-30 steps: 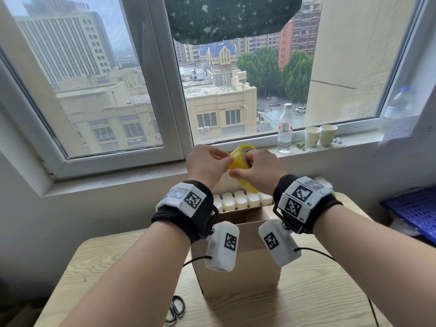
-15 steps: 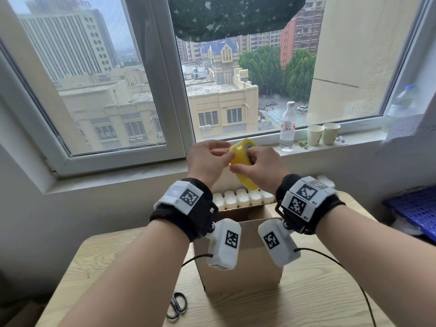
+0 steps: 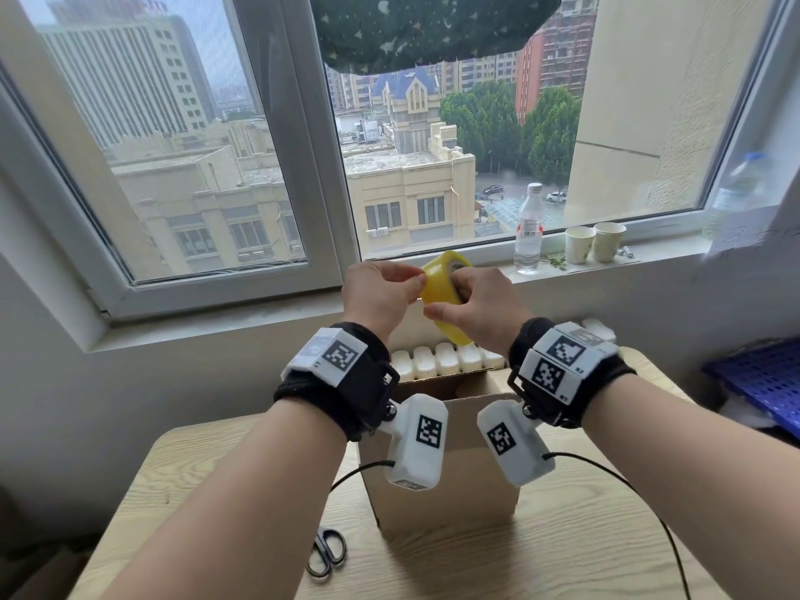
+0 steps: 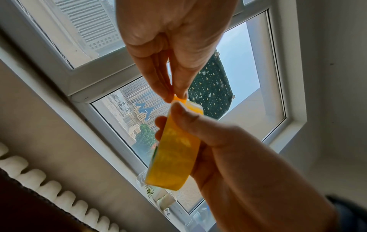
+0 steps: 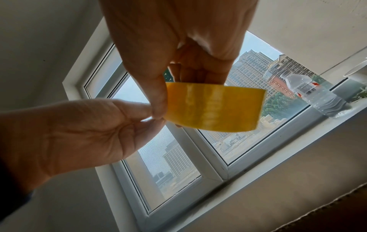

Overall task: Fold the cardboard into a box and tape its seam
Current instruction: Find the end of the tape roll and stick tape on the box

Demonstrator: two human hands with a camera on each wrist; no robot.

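Pale wood-grain table (image 3: 562, 552) carries our work: scissors (image 3: 327, 552) lie near its front edge, kept within reach for cutting, and just beyond stands the box (image 3: 441, 504), matte brown cardboard, top still open. Above it we raise the tape (image 3: 446, 296), a glossy, translucent yellow roll, toward the window light, probably to find its end. Our right hand (image 3: 469, 313) grips the roll, thumb on its rim; our left hand (image 3: 379, 296) pinches the loose end at the edge between thumb and finger. Farther off, a clear bottle (image 3: 529, 229) and two paper cups (image 3: 595, 242) sit on the sill.
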